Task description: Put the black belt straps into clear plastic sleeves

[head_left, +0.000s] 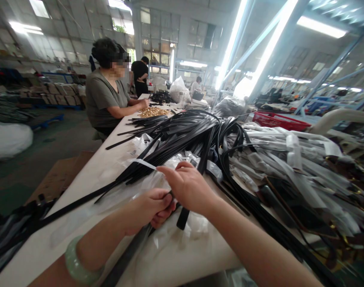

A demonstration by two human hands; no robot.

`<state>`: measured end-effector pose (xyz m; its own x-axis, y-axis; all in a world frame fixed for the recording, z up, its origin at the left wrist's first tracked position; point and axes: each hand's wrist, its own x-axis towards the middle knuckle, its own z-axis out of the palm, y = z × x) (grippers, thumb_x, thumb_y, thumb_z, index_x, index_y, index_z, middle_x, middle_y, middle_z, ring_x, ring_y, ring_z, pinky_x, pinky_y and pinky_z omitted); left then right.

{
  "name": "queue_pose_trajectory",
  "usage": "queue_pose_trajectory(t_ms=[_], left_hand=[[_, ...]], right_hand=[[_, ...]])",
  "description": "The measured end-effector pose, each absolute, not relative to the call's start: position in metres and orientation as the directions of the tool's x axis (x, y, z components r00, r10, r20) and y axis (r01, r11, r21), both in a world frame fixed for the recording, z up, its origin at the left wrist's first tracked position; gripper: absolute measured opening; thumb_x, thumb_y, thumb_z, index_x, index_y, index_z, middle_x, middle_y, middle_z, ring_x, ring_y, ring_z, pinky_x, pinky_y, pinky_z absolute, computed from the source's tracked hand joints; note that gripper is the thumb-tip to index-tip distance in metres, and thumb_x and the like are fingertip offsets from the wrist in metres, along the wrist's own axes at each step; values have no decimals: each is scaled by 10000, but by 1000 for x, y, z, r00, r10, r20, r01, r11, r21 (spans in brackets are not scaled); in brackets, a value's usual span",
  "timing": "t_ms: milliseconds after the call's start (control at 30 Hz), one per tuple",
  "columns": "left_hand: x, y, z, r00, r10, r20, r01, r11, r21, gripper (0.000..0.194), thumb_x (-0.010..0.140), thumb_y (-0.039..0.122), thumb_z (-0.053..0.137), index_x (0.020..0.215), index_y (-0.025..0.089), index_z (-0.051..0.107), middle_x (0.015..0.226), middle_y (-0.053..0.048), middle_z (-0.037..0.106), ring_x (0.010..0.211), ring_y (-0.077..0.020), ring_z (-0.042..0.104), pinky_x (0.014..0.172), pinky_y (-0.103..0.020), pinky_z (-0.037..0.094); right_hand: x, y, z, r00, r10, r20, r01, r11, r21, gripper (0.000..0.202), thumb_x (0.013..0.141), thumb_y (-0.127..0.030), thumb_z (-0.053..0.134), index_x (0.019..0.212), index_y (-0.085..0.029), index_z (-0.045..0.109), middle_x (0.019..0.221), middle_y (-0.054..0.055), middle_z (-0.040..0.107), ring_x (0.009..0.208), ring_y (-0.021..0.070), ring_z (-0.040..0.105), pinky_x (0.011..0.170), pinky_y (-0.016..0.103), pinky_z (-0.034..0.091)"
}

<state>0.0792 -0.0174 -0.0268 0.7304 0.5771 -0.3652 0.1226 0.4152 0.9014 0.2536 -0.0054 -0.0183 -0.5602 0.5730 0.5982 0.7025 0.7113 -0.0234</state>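
Observation:
My left hand (pixel 146 211), with a pale green bangle (pixel 82 261) on its wrist, is closed round a black strap (pixel 129 253). This strap appears to have clear plastic around it and runs down towards me. Just above, my right hand (pixel 194 189) pinches a thin white strip (pixel 145 163) between thumb and fingers; the strip sticks out to the left. The two hands almost meet over the table, and the fingers hide the strap's upper end. Behind them lies a large heap of black straps (pixel 182 135), with clear plastic bags (pixel 146 143) among it.
White-wrapped straps (pixel 289 155) are piled at the right beside a dark phone-like slab (pixel 298 203). A red basket (pixel 277 120) stands behind them. A seated co-worker (pixel 101 95) is at the table's left edge, near gold-coloured small parts (pixel 153 113). A cardboard box (pixel 59 175) sits below the table.

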Motion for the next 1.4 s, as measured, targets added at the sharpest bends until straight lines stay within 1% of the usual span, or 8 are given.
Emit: queue_pose_trajectory(t_ms=[267, 433, 633, 800, 967, 1133, 1233, 1400], left_hand=[[79, -15, -25, 709, 599, -372, 116, 421, 900, 380, 817, 512, 576, 755, 157, 458, 550, 87, 319, 461, -36, 197, 448, -221, 90], [80, -17, -28, 711, 601, -365, 117, 411, 904, 346, 866, 463, 517, 706, 168, 430, 529, 86, 288, 446, -37, 196, 441, -226, 92], [73, -10, -26, 703, 635, -320, 15, 437, 899, 356, 810, 474, 612, 751, 164, 446, 541, 92, 302, 442, -26, 177, 416, -182, 101], [74, -8, -26, 703, 642, -306, -13, 442, 897, 334, 849, 464, 575, 773, 165, 446, 534, 96, 288, 428, -23, 169, 398, -154, 117], [75, -7, -28, 717, 633, -293, -36, 453, 891, 366, 823, 493, 607, 822, 156, 467, 552, 73, 400, 412, -23, 299, 399, -138, 228], [59, -31, -18, 731, 617, -292, 133, 292, 947, 379, 823, 465, 621, 1017, 173, 475, 845, -55, 632, 655, -144, 621, 560, -259, 485], [42, -75, -7, 647, 701, -300, 200, 224, 954, 167, 902, 305, 507, 994, 166, 517, 699, 7, 572, 496, -84, 527, 476, -202, 438], [-15, -200, 17, 268, 866, -422, 151, 395, 906, 200, 892, 350, 521, 989, 182, 567, 598, 53, 462, 417, -38, 340, 382, -132, 291]], right_hand=[[268, 10, -18, -323, 703, 634, 816, 546, -189, 344, 967, -217, 349, 1252, -114, 511, 705, 63, 668, 721, 207, 619, 821, 347, 457], [248, 0, -27, -513, 638, 574, 671, 715, -196, 357, 966, -241, 373, 1290, -143, 487, 742, 51, 658, 744, 204, 615, 805, 344, 466], [265, 16, -24, 145, 814, 563, 333, 495, -802, 343, 931, -448, 432, 1145, -187, 497, 769, 17, 582, 660, 148, 581, 618, 289, 527], [258, 12, -26, -348, 936, 44, 52, 66, -996, 430, 782, -585, 619, 834, -162, 557, 504, -67, 464, 366, 68, 401, 321, 183, 382], [247, 7, -36, -436, 890, 135, 25, 162, -986, 394, 767, -507, 680, 695, -165, 498, 445, -69, 470, 324, 41, 357, 289, 146, 289], [268, 10, -37, -207, 968, 145, -121, 122, -985, 400, 683, -456, 778, 727, -184, 488, 413, -111, 357, 301, 23, 277, 278, 130, 211], [275, 10, -40, -149, 983, 105, -197, 74, -978, 417, 619, -424, 832, 811, -210, 531, 441, -111, 346, 298, 20, 266, 271, 117, 166], [281, 10, -53, -476, 876, 77, -73, 48, -996, 375, 693, -532, 740, 931, -260, 641, 552, 4, 474, 365, 95, 410, 299, 235, 358]])
